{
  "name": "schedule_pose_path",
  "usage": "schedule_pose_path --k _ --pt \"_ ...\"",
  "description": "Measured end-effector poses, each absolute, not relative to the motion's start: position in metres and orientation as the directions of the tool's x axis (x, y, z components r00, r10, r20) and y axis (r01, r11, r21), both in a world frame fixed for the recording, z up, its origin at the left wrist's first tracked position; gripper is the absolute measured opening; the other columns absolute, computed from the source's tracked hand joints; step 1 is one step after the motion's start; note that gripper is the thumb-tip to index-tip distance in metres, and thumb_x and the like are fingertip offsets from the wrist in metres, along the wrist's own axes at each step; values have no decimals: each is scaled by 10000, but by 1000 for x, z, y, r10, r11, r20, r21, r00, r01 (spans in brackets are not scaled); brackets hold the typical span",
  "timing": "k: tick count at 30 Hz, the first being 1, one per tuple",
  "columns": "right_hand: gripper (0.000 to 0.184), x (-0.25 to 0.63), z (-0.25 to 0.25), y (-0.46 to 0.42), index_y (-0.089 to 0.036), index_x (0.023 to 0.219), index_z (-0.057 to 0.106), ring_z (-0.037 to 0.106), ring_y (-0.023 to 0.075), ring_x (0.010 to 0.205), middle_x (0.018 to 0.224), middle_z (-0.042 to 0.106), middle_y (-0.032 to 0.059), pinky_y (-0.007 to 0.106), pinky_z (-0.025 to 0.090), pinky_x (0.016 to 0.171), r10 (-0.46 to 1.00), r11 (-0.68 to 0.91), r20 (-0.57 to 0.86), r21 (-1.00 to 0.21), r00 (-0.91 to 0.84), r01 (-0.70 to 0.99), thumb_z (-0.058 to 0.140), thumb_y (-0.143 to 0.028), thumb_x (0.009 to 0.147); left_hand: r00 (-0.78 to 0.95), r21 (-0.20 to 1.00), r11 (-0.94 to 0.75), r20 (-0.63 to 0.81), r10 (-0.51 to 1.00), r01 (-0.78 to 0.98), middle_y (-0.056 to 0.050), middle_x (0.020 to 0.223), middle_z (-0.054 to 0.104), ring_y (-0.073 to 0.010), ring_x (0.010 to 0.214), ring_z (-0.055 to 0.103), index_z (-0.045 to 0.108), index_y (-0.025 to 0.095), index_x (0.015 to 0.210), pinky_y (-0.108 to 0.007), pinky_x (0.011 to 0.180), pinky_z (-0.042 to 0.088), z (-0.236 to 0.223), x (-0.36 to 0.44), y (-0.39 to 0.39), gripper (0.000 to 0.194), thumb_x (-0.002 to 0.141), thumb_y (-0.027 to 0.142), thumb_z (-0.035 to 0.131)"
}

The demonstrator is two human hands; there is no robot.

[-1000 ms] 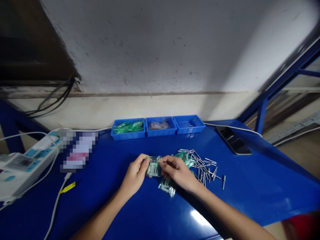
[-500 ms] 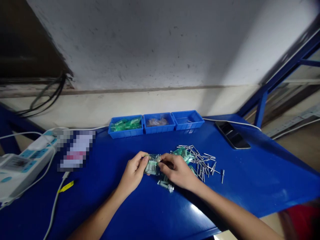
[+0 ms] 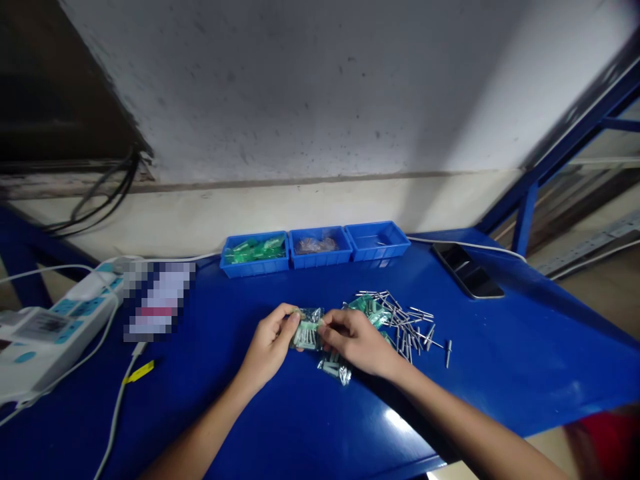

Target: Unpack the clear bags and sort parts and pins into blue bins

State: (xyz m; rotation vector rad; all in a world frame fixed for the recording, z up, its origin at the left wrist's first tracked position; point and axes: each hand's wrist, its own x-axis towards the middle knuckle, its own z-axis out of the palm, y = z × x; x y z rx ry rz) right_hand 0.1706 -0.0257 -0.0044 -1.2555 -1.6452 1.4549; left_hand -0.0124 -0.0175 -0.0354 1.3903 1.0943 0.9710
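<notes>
A small clear plastic bag (image 3: 307,335) of pale green wall plugs is stretched between my two hands above the blue table. My left hand (image 3: 274,337) pinches its left edge between thumb and fingers. At the opposite edge, my right hand (image 3: 353,339) grips the plastic with thumb and forefinger. Another bag of plugs (image 3: 335,368) lies just below my right hand. Beyond that hand are green bags (image 3: 370,308), partly hidden, and a loose pile of silver pop rivets (image 3: 407,327). One rivet (image 3: 449,353) lies apart on the right.
Three blue bins stand along the wall: one with green bags (image 3: 256,249), one with small brownish items (image 3: 316,245), one with a few thin pieces (image 3: 380,241). A phone (image 3: 467,270) lies right; a power strip (image 3: 60,327) and cables lie left.
Both hands stay on the bag, with the right fingers shifted slightly along its edge. The whole view has moved a little.
</notes>
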Motion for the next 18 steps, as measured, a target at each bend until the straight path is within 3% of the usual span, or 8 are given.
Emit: schedule_pose_path --k 13,18 --pt "193 169 -10 -24 -172 702 483 453 92 550 605 491 -33 232 357 556 919 -100 -124 -992 -375 82 546 -319 810 271 996 7 -31 962 90 15 629 592 -126 556 581 530 164 925 -230 551 456 -25 -13 -20 264 861 419 509" --pt "139 169 -8 -24 -175 813 524 489 110 623 701 516 -20 243 389 595 948 -117 -125 -992 -291 43 569 -304 782 338 996 -33 4 941 80 -13 719 636 -151 664 615 515 175 967 -260 650 457 -25 -18 -22 234 845 371 553"
